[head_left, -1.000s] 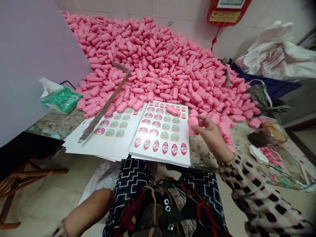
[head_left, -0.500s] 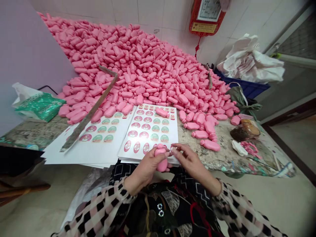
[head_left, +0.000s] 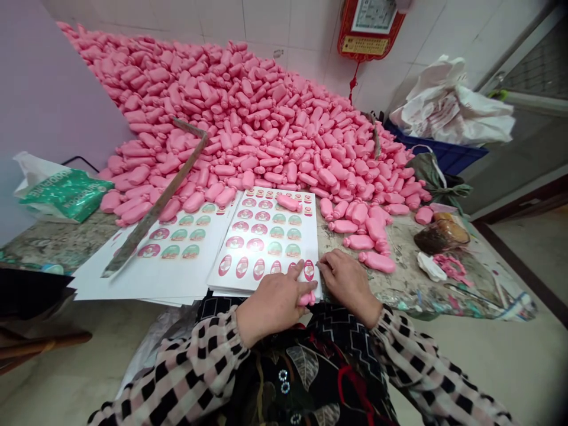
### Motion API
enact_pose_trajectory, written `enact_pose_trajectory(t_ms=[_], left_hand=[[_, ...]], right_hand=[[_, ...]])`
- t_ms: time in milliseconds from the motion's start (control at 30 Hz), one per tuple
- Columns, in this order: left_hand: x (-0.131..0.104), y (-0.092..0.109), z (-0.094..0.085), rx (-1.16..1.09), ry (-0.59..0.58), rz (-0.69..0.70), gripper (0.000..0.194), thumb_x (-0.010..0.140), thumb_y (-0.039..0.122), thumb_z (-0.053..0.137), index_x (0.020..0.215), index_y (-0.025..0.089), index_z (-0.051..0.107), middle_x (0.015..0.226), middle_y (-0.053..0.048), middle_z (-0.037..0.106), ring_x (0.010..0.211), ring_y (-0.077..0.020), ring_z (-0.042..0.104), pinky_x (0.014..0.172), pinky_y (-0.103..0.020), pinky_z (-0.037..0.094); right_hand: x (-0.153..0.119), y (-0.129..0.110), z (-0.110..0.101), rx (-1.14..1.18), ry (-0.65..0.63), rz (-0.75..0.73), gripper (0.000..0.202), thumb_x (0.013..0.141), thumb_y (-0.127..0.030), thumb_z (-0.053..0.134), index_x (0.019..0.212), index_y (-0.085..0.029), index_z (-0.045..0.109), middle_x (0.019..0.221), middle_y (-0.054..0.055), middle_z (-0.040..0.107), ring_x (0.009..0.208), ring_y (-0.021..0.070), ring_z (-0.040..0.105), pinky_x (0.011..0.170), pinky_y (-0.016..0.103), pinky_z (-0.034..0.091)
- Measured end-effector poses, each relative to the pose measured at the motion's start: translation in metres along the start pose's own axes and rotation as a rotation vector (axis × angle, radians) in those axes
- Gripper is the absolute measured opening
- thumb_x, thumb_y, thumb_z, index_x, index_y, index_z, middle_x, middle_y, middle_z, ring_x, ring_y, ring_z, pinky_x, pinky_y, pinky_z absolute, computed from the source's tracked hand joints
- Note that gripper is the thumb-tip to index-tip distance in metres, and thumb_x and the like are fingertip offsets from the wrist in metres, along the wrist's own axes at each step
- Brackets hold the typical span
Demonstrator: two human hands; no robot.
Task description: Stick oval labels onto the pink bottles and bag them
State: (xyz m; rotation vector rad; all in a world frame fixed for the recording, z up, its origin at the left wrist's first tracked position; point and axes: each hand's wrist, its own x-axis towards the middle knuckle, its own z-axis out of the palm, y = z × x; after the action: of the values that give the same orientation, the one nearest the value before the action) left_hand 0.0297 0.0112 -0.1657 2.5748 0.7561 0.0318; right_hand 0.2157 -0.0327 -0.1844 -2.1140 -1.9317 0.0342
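Observation:
My left hand lies over the lower right of a stack of sticker sheets. Its lower fingers are curled round a small pink plastic bottle, mostly hidden by the hand. Two of its fingers stretch onto the sheet, beside an oval pink sticker at the right end of the bottom row. At the sheet's right edge, close to that sticker, is my right hand, its thumb and fingertips pinched together. What they hold, if anything, cannot be made out. Another pink bottle rests on the sheet's top rows.
A large heap of pink bottles fills the table's back. An L-shaped wooden strip lies across the heap and more sticker sheets at left. A green packet stands far left, a dark brown lump at right.
My left hand has turned palm down with the bottle and now lies over the sheet's bottom row. My right hand has lowered to the sheet's right edge, its fingers more curled.

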Motion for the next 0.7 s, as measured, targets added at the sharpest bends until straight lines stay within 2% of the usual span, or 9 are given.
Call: enact_pose_trajectory(t_ms=[167, 333, 500, 700], left_hand=[[0.000, 0.002, -0.003, 0.093, -0.061, -0.025, 0.051, 0.077, 0.039, 0.055, 0.127, 0.038, 0.047, 0.149, -0.010, 0.023, 0.097, -0.0317, 0.060, 0.078, -0.046, 0.046], [-0.001, 0.003, -0.001, 0.127, -0.057, -0.021, 0.053, 0.077, 0.038, 0.055, 0.129, 0.038, 0.045, 0.149, -0.012, 0.022, 0.097, -0.0316, 0.060, 0.079, -0.045, 0.046], [-0.001, 0.004, 0.000, 0.112, -0.047, -0.033, 0.053, 0.078, 0.038, 0.055, 0.130, 0.038, 0.044, 0.148, -0.014, 0.022, 0.100, -0.0330, 0.059, 0.081, -0.047, 0.045], [0.001, 0.002, -0.001, 0.070, -0.048, -0.012, 0.055, 0.076, 0.035, 0.057, 0.129, 0.039, 0.044, 0.148, -0.015, 0.022, 0.103, -0.0373, 0.057, 0.080, -0.050, 0.044]], right_hand=[[0.002, 0.004, -0.002, 0.011, -0.041, -0.031, 0.016, 0.088, -0.029, 0.049, 0.080, -0.021, 0.060, 0.083, 0.001, 0.060, 0.078, 0.0163, 0.054, 0.064, 0.028, 0.032], [0.002, 0.007, 0.000, 0.117, -0.073, -0.022, 0.012, 0.086, -0.028, 0.053, 0.080, -0.021, 0.060, 0.081, 0.000, 0.060, 0.078, 0.0156, 0.054, 0.064, 0.027, 0.032], [-0.004, 0.003, 0.005, 0.278, -0.060, 0.094, 0.012, 0.085, -0.028, 0.052, 0.078, -0.021, 0.059, 0.080, -0.001, 0.060, 0.075, 0.0147, 0.054, 0.064, 0.025, 0.034], [-0.007, -0.007, 0.009, 0.203, -0.021, 0.155, 0.019, 0.085, -0.037, 0.052, 0.075, -0.021, 0.057, 0.077, -0.001, 0.058, 0.072, 0.0153, 0.053, 0.060, 0.026, 0.031]])
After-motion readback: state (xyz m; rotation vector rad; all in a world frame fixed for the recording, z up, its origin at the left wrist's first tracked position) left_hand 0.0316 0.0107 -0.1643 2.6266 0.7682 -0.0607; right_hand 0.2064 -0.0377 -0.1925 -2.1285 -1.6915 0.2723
